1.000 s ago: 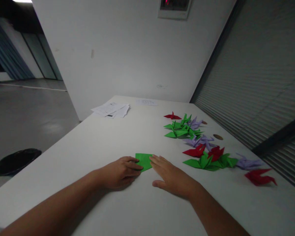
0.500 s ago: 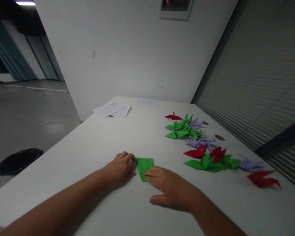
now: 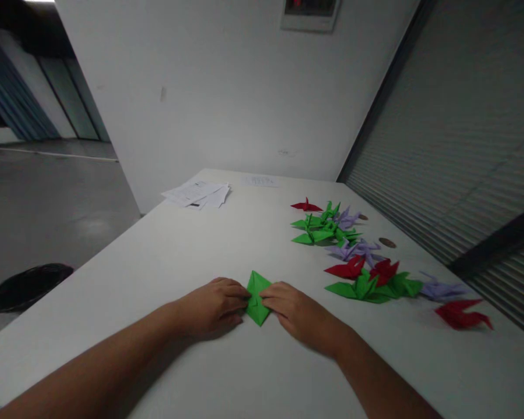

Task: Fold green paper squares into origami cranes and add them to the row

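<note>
A folded piece of green origami paper (image 3: 258,283) lies on the white table in front of me, diamond-shaped with one corner pointing away. My left hand (image 3: 220,305) is closed at its left corner, fingers curled and the tips on the edge. From the other side, the fingers of my right hand (image 3: 299,311) are pressed together on the paper's right half. The fingertips hide parts of both side corners. A crease and small flap edges show on the paper between the hands.
Folded paper cranes in green (image 3: 318,236), red (image 3: 463,314) and purple (image 3: 441,288) line the table's right side, near window blinds (image 3: 441,145). Printed sheets (image 3: 196,193) lie at the far left. A black-lined bin (image 3: 28,285) stands on the floor beyond the left edge.
The green paper has turned so a corner now points away from me. My right hand's fingers have drawn together on its right side; my left hand stays at its left.
</note>
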A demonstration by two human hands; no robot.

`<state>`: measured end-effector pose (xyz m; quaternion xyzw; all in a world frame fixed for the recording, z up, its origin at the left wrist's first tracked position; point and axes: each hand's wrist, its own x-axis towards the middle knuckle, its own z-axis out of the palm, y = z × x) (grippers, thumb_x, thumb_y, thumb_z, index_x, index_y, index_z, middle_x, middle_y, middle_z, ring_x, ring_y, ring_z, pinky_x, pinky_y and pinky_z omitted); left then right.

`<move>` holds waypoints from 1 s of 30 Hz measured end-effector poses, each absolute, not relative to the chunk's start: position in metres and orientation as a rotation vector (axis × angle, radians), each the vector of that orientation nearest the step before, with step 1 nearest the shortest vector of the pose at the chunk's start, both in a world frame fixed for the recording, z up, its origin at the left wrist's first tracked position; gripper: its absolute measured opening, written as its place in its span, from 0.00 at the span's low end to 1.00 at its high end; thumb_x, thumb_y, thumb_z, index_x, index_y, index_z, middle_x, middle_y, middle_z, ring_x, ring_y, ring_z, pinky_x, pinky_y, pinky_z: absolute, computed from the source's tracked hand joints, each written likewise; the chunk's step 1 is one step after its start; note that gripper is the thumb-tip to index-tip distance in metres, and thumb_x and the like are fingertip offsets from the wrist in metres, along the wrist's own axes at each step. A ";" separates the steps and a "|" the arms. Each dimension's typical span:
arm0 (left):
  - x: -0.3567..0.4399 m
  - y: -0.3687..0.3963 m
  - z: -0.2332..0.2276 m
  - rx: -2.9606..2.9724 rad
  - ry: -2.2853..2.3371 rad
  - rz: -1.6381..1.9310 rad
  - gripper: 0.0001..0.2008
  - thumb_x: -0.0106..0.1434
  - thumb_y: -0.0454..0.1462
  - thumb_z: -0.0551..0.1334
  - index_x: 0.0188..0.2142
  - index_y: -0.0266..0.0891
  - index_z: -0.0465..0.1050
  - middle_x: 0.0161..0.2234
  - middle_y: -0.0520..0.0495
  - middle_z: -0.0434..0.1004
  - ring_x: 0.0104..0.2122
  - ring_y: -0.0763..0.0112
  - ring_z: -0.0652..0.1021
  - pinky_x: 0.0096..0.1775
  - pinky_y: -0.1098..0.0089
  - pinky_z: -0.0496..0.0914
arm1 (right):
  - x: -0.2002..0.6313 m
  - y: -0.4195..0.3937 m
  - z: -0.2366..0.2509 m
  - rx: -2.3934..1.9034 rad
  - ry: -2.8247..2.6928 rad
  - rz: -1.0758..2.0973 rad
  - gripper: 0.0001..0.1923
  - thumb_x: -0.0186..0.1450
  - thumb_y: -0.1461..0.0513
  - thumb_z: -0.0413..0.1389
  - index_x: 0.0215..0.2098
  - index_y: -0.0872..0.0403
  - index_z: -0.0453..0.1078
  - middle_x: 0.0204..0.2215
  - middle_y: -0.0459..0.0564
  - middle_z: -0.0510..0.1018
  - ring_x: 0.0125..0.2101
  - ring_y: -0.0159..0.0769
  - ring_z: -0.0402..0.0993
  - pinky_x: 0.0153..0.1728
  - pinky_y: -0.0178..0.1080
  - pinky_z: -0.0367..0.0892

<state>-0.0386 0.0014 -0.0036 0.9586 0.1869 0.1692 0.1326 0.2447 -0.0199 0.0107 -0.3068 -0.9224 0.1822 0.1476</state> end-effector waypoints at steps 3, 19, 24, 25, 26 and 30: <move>-0.039 0.002 -0.002 2.797 0.524 0.476 0.16 0.71 0.40 0.61 0.56 0.41 0.74 0.55 0.38 0.78 0.55 0.55 0.77 0.59 0.53 0.68 | 0.252 -0.010 0.003 -0.927 -2.616 0.497 0.35 0.58 0.78 0.50 0.61 0.53 0.72 0.62 0.56 0.74 0.65 0.45 0.64 0.67 0.54 0.59; -0.035 -0.003 -0.004 2.849 0.876 0.345 0.20 0.72 0.44 0.58 0.60 0.41 0.71 0.55 0.39 0.76 0.49 0.53 0.73 0.51 0.54 0.68 | 0.243 -0.028 0.024 -0.861 -2.695 0.677 0.25 0.64 0.69 0.61 0.59 0.51 0.72 0.58 0.53 0.78 0.59 0.43 0.71 0.64 0.45 0.63; -0.039 0.001 -0.006 2.856 0.743 0.390 0.22 0.73 0.46 0.58 0.64 0.46 0.68 0.60 0.41 0.74 0.55 0.52 0.72 0.57 0.51 0.65 | 0.245 -0.025 0.019 -0.841 -2.654 0.684 0.26 0.62 0.70 0.61 0.58 0.51 0.73 0.56 0.53 0.79 0.58 0.42 0.72 0.62 0.44 0.64; -0.039 0.001 -0.007 2.862 0.733 0.383 0.22 0.72 0.45 0.59 0.64 0.47 0.68 0.61 0.41 0.73 0.56 0.51 0.72 0.58 0.51 0.65 | 0.246 -0.025 0.018 -0.845 -2.643 0.675 0.26 0.62 0.70 0.60 0.58 0.52 0.73 0.56 0.54 0.79 0.58 0.43 0.72 0.62 0.44 0.64; -0.039 0.001 -0.007 2.865 0.732 0.374 0.23 0.72 0.43 0.59 0.64 0.47 0.67 0.62 0.42 0.73 0.57 0.51 0.71 0.58 0.50 0.65 | 0.246 -0.024 0.017 -0.845 -2.634 0.665 0.25 0.62 0.70 0.60 0.57 0.52 0.74 0.56 0.55 0.79 0.58 0.43 0.72 0.62 0.45 0.64; -0.036 -0.002 -0.008 2.858 0.765 0.365 0.22 0.69 0.36 0.61 0.62 0.45 0.69 0.61 0.41 0.73 0.57 0.51 0.71 0.57 0.51 0.66 | 0.248 -0.023 0.014 -0.814 -2.632 0.637 0.26 0.61 0.67 0.64 0.57 0.52 0.74 0.57 0.56 0.78 0.59 0.45 0.71 0.63 0.48 0.63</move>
